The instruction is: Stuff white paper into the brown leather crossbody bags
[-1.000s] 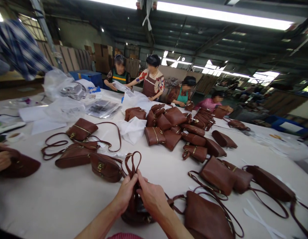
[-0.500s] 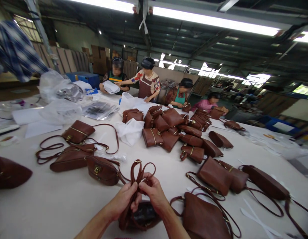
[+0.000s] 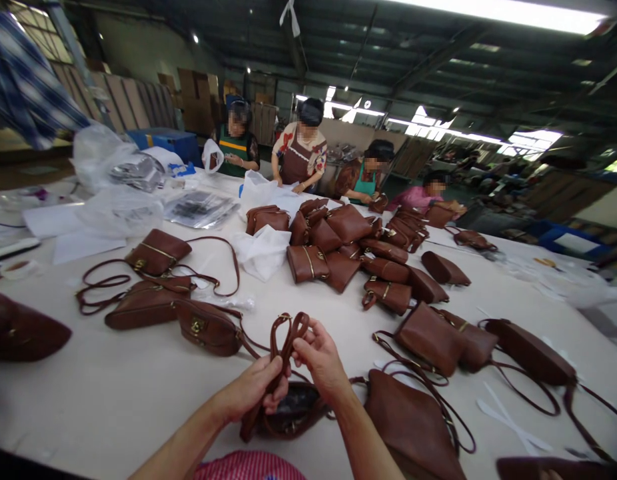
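My left hand and my right hand are both closed on the folded brown strap of a small brown leather bag. The bag lies open on the white table right below my hands, its dark lining showing. The strap loops stand up between my fingers, with a brass buckle at the top. Another brown bag lies just to the right of my right forearm.
Many more brown bags lie around: three with long straps at the left, a heap in the middle, several at the right. White and clear plastic bags lie further back. Several people work at the far side.
My hands have gathered the strap into tighter loops and lifted it slightly above the bag. The view has shifted a little; a far worker now holds up a white bag.
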Tool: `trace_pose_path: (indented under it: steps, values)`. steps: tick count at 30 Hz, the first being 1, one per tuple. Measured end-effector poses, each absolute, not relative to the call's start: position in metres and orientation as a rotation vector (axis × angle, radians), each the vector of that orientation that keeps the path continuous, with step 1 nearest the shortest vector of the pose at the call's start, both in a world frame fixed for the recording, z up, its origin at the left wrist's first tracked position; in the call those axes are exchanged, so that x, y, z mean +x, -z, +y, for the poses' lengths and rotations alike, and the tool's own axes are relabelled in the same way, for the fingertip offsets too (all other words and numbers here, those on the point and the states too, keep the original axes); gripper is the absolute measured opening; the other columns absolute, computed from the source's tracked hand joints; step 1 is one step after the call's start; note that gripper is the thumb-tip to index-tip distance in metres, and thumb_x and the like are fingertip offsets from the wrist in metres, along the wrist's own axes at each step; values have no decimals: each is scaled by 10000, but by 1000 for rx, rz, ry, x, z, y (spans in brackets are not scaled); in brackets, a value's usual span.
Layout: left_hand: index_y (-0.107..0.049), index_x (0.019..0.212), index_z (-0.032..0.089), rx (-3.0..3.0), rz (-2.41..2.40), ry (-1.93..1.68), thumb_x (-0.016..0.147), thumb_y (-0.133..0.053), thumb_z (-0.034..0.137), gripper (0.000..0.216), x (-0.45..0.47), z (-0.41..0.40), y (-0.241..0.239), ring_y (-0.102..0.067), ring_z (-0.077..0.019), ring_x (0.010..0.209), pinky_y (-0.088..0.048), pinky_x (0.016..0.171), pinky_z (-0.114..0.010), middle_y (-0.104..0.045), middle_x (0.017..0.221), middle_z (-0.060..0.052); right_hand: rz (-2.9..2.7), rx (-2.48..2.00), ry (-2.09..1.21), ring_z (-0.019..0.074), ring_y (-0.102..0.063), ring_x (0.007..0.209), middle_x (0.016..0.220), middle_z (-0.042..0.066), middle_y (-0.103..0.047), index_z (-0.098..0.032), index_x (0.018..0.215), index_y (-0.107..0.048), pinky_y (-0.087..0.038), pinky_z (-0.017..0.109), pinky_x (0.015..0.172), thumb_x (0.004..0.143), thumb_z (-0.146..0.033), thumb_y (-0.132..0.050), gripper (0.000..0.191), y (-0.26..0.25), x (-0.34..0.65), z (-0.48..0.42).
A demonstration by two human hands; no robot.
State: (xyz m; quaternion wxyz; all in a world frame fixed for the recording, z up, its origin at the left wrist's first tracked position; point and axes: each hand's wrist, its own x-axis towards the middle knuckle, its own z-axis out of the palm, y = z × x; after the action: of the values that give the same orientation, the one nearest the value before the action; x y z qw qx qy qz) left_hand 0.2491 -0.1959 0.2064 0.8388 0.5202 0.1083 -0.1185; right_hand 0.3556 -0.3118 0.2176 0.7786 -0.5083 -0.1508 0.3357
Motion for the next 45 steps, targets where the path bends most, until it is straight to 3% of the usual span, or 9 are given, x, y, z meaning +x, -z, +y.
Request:
trace_pose_path:
  steps: [3,9,13,18,24,28,31,39,45]
  values:
    - [-476,789,182,1165,207,269,814,-518,691,512,251,-196,-210,-335,-61,394,-321,414,-201,-470,520,66,-405,-1136,-774,78,-539,526,650,-52,-613,-182,878,-588,-468,197,499,719,-305,-776,275,-227,357,-311]
    - [-420,769,209,1296,233,257,767,-654,422,316,255,-193,-221,-262,-46,406,-246,390,-182,-372,532,118,-419,-1224,-722,82,-535,539,641,-65,-580,-192,793,-578,-484,209,525,662,-325,-815,302,-242,364,-307]
    - [-342,710,231,1276,207,358,829,-539,521,371,256,-192,-223,-203,-45,396,-206,377,-181,-328,508,125,-342,-1208,-777,96,-559,565,654,-68,-590,-204,877,-589,-489,228,566,644,-358,-832,370,-232,365,-309]
    - [-400,777,216,1358,258,309,805,-552,579,394,258,-194,-218,-218,-56,419,-171,384,-192,-325,518,124,-427,-1299,-834,204,-619,1016,1022,38,-694,-207,1092,-640,-455,365,956,731,-485,-759,471,-224,347,-315]
    - [-508,806,188,1404,265,448,733,-628,384,241,256,-193,-223,-304,-66,401,-241,388,-197,-407,484,109,-539,-1175,-1031,252,-627,1055,1112,72,-702,-211,1140,-667,-412,437,1006,772,-498,-722,470,-220,339,-324]
    - [-491,536,182,1454,165,680,633,-609,237,163,257,-195,-227,-413,-83,371,-308,371,-207,-489,428,56,-693,-1008,-1250,267,-621,1069,1220,110,-668,-176,913,-705,-426,416,980,648,-396,-836,368,-218,350,-326]
    - [-513,615,183,1405,164,661,610,-630,206,119,258,-198,-223,-399,-83,337,-290,343,-195,-490,415,72,-683,-1025,-1205,263,-631,995,1176,122,-689,-168,711,-630,-460,396,913,638,-453,-823,352,-216,351,-323]
    - [-467,978,198,901,130,458,757,-687,601,509,245,-195,-198,-358,-48,440,-322,446,-187,-521,659,50,-563,-1056,-1068,238,-632,1034,1095,83,-714,-194,833,-687,-470,378,935,693,-532,-769,375,-212,339,-318]
    - [-439,849,198,978,97,406,786,-683,559,441,244,-193,-202,-313,-31,410,-279,426,-192,-476,640,68,-689,-1262,-1098,240,-603,1104,1194,74,-683,-228,1135,-697,-465,376,946,803,-580,-650,487,-214,352,-313]
